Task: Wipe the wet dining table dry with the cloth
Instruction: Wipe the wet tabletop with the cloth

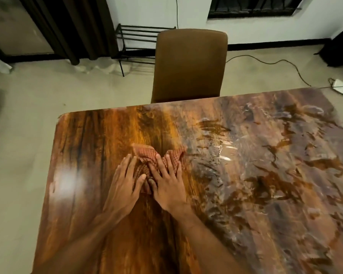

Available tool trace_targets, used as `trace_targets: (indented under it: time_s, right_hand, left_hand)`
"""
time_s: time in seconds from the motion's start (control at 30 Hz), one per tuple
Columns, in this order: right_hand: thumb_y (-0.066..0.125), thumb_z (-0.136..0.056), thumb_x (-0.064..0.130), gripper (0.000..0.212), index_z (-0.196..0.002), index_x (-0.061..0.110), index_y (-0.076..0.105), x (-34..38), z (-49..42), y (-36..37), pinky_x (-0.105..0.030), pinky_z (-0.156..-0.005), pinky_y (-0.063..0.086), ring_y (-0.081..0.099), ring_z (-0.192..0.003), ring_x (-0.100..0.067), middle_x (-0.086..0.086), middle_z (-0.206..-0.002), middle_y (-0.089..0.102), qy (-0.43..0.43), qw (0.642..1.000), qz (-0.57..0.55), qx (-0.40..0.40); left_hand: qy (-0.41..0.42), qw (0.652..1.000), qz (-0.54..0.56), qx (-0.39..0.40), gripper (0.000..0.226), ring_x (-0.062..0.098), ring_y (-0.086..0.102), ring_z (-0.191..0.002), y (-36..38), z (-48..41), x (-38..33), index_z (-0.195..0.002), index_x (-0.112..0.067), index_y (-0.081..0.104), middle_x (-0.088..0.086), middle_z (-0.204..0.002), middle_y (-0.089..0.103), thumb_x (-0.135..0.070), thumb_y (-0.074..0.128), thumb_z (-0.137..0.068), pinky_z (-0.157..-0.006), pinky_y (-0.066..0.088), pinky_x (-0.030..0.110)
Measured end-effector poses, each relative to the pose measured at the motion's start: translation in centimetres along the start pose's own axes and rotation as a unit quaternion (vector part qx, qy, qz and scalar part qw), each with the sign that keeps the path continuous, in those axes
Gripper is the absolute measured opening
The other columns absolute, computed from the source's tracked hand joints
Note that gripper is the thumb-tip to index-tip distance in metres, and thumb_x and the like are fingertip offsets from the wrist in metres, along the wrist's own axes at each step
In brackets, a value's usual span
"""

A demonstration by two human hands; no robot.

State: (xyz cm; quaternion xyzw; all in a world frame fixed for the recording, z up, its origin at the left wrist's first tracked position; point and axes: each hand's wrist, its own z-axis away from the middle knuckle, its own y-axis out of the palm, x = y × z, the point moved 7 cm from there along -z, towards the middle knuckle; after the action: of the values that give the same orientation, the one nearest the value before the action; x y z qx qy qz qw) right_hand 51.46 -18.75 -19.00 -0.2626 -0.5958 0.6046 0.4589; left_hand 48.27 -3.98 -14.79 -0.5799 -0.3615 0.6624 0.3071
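Red-checked cloth (159, 156) lies on the wet table (87, 155) before the chair (188, 64); my left hand (125, 181) and right hand (166, 183) press it, fingers straight.

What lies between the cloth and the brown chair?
Head view: nothing but bare tabletop between the cloth and the chair; the puddled water lies off to the right.

A: Any words, labels, brands or numbers to read here?
B: None legible (looked over the whole head view). No lettering, no sign, no digits anywhere.
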Motion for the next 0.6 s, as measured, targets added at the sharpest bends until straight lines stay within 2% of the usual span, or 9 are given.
trace_targets:
  time_s: [0.03, 0.1, 0.17, 0.2, 0.23, 0.33, 0.4, 0.5, 0.6]
  right_hand:
    - [0.016, -0.109, 0.054, 0.06, -0.166, 0.035, 0.011, -2.5, -1.1, -0.6, -0.067, -0.125, 0.004, -0.021, -0.158, -0.029, 0.002, -0.174, -0.016, 0.008, 1.0, 0.003, -0.011]
    - [0.016, -0.11, 0.054, 0.061, -0.166, 0.034, 0.009, -8.4, -3.5, -2.0, -0.067, -0.125, -0.003, -0.02, -0.158, -0.033, -0.001, -0.174, -0.015, 0.088, 0.996, 0.008, -0.019]
    - [0.023, -0.109, 0.052, 0.063, -0.167, 0.03, 0.012, -11.6, -6.1, -3.4, -0.069, -0.124, -0.001, -0.012, -0.159, -0.04, -0.007, -0.176, -0.005, 0.165, 0.986, -0.014, -0.013]
    - [0.025, -0.108, 0.052, 0.064, -0.166, 0.028, 0.014, -11.0, -7.5, -3.9, -0.071, -0.124, 0.001, -0.01, -0.159, -0.042, -0.009, -0.175, -0.002, 0.167, 0.986, -0.026, -0.009]
    - [0.027, -0.107, 0.052, 0.065, -0.166, 0.027, 0.015, -9.1, -8.9, -4.1, -0.072, -0.123, 0.002, -0.009, -0.159, -0.044, -0.01, -0.175, -0.001, 0.139, 0.99, -0.03, -0.009]
    - [0.037, -0.104, 0.055, 0.075, -0.167, 0.027, 0.007, -0.2, -13.0, -2.4, -0.07, -0.124, 0.005, -0.012, -0.158, -0.043, -0.011, -0.174, -0.011, -0.046, 0.998, 0.013, 0.032]
    - [0.033, -0.105, 0.058, 0.076, -0.167, 0.029, 0.0, 3.8, -15.6, -1.4, -0.067, -0.125, 0.001, -0.018, -0.158, -0.041, -0.008, -0.173, -0.02, -0.123, 0.989, 0.046, 0.069]
    - [0.019, -0.109, 0.055, 0.064, -0.167, 0.031, 0.004, 2.8, -20.4, -2.1, -0.065, -0.125, -0.006, -0.017, -0.159, -0.036, -0.004, -0.174, -0.015, -0.133, 0.988, 0.066, 0.048]
    - [0.012, -0.11, 0.053, 0.062, -0.166, 0.031, 0.006, -4.9, -22.4, -4.5, -0.066, -0.126, -0.003, -0.014, -0.159, -0.036, -0.006, -0.175, -0.009, -0.035, 0.998, 0.042, 0.011]
  left_hand:
    - [0.002, 1.0, -0.002, 0.001, 0.071, 0.01, 0.005, -0.153, 0.1, -0.9, -0.4, -0.158, -0.022, 0.02, -0.001, -0.167, 0.012, -0.062, 0.02, -0.099, -0.124, 0.01, 0.04]
    - [-0.006, 1.0, 0.001, -0.002, 0.07, 0.01, 0.004, -0.153, -0.2, -2.6, -0.8, -0.158, -0.025, 0.016, -0.004, -0.167, 0.007, -0.063, 0.021, -0.099, -0.124, 0.011, 0.042]
    - [-0.019, 1.0, 0.001, -0.016, 0.069, 0.009, 0.002, -0.153, -1.1, -4.0, -0.9, -0.158, -0.027, 0.015, -0.006, -0.167, 0.006, -0.062, 0.023, -0.099, -0.124, 0.011, 0.042]
    - [-0.026, 0.999, 0.001, -0.021, 0.069, 0.009, 0.002, -0.153, -1.6, -4.6, -0.9, -0.158, -0.026, 0.014, -0.005, -0.167, 0.007, -0.061, 0.024, -0.1, -0.124, 0.011, 0.041]
    - [-0.033, 0.999, 0.001, -0.023, 0.069, 0.009, 0.003, -0.153, -2.0, -5.1, -0.9, -0.158, -0.025, 0.015, -0.004, -0.167, 0.007, -0.059, 0.026, -0.1, -0.124, 0.012, 0.041]
    - [-0.052, 0.998, -0.008, -0.037, 0.07, 0.015, 0.009, -0.153, -3.1, -7.2, -0.7, -0.158, -0.018, 0.02, 0.002, -0.167, 0.012, -0.055, 0.028, -0.098, -0.125, 0.013, 0.043]
    - [-0.045, 0.997, -0.018, -0.052, 0.07, 0.019, 0.013, -0.153, -3.7, -8.5, -0.3, -0.156, -0.012, 0.024, 0.007, -0.165, 0.018, -0.05, 0.032, -0.098, -0.124, 0.017, 0.046]
    - [-0.048, 0.997, -0.031, -0.056, 0.069, 0.015, 0.009, -0.153, -3.9, -10.6, 0.9, -0.158, -0.016, 0.019, 0.004, -0.166, 0.015, -0.053, 0.029, -0.1, -0.124, 0.015, 0.044]
    - [-0.058, 0.997, -0.03, -0.052, 0.069, 0.015, 0.005, -0.154, -3.9, -12.2, 1.5, -0.159, -0.019, 0.014, 0.001, -0.167, 0.008, -0.055, 0.029, -0.102, -0.125, 0.014, 0.043]
